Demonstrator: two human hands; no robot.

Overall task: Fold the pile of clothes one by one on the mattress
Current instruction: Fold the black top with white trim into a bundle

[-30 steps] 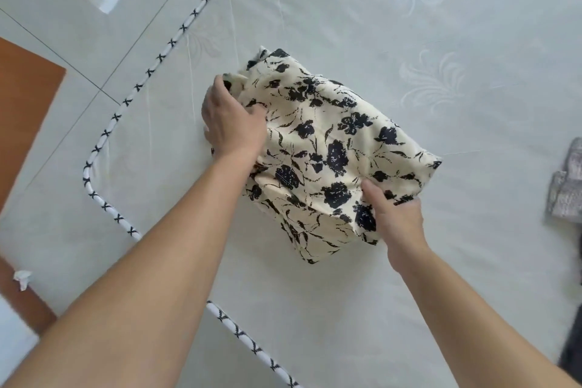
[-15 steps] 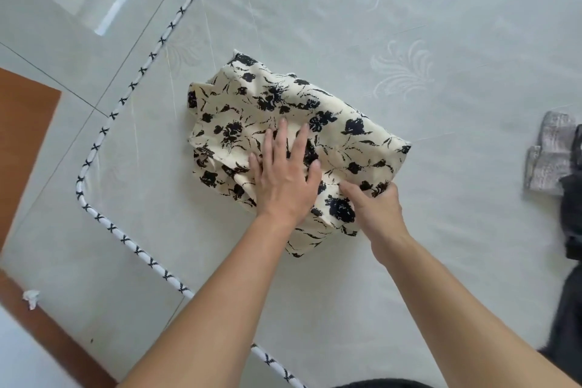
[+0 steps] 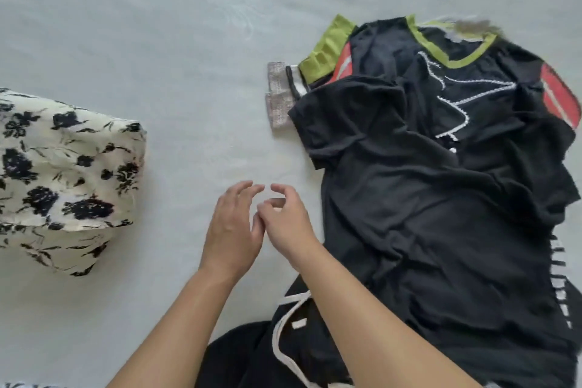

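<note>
- The left hand (image 3: pixel 231 231) and right hand (image 3: pixel 285 224) hang side by side over bare mattress (image 3: pixel 157 25), touching near the thumbs; the fingers of both are loosely curled and hold nothing.
- The folded floral garment (image 3: pixel 67 173), cream with black flowers, lies on the mattress at the left edge, well apart from both hands and partly cut off by the frame.
- The pile of clothes (image 3: pixel 441 198) sprawls on the right, just beside the right hand, with the right forearm crossing over its lower part.
- On top of the pile lies a crumpled black top (image 3: pixel 409 230), spread loosely.
- Beneath it, farther away, is a black shirt with a lime-green neckline (image 3: pixel 453 63), a white dotted line pattern on the chest and red patches at the sleeves.
- A lime-green piece (image 3: pixel 327 47) and a small grey knitted item (image 3: pixel 278 94) stick out from the pile's left side, the grey one resting on the mattress.
- Near the bottom edge, dark fabric with a white cord (image 3: pixel 283 353) lies under the right forearm.
- Black-and-white stripes (image 3: pixel 560 283) show at the pile's right margin.
</note>
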